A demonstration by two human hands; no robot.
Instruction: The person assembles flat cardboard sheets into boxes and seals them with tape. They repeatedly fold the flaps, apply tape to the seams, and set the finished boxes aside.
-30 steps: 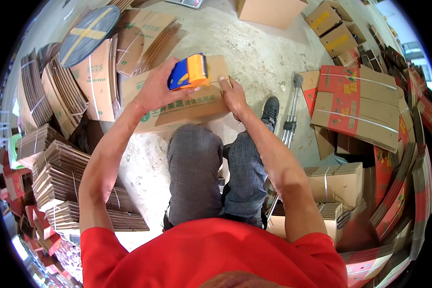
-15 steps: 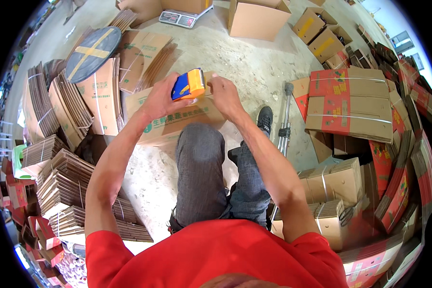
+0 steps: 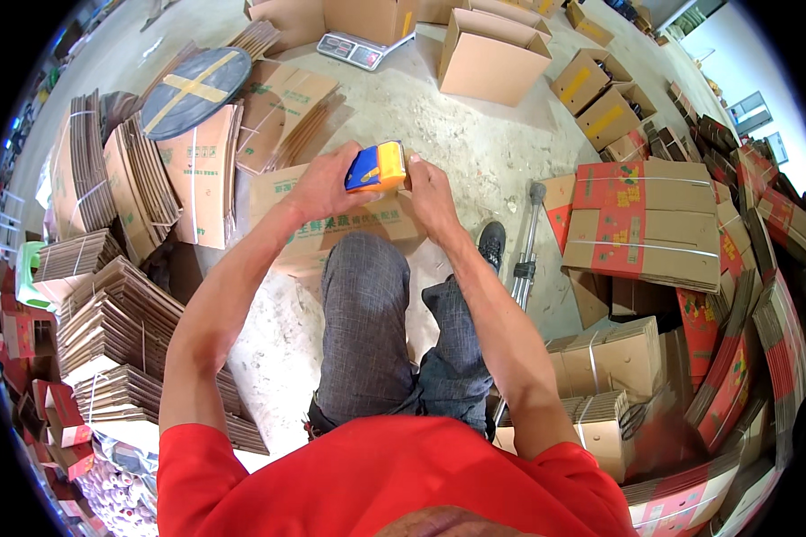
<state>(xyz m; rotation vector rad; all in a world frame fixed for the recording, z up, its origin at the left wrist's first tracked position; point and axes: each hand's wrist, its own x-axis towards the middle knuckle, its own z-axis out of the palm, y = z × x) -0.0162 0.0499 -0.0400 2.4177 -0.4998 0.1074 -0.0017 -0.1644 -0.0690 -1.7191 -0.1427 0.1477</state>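
Note:
A blue and orange tape dispenser (image 3: 378, 167) is gripped in my left hand (image 3: 321, 186), whose fingers wrap round its left side. Close to the dispenser's right edge is my right hand (image 3: 433, 195), fingers curled together; whether they pinch anything is too small to make out. Both hands are over a brown cardboard box (image 3: 367, 231) with green print. This box lies on the floor just beyond my knees, partly covered by my forearms and hands.
Bundled flat cartons (image 3: 197, 183) stand at the left, with a round dark lid (image 3: 197, 94) on top. A weighing scale (image 3: 353, 51) and an open carton (image 3: 493, 58) are at the back. A crutch (image 3: 528, 242) and strapped red-and-brown cartons (image 3: 640, 224) lie to the right.
The whole view has shifted slightly. My right hand is now closer to the tape dispenser, and my left hand keeps its hold on it.

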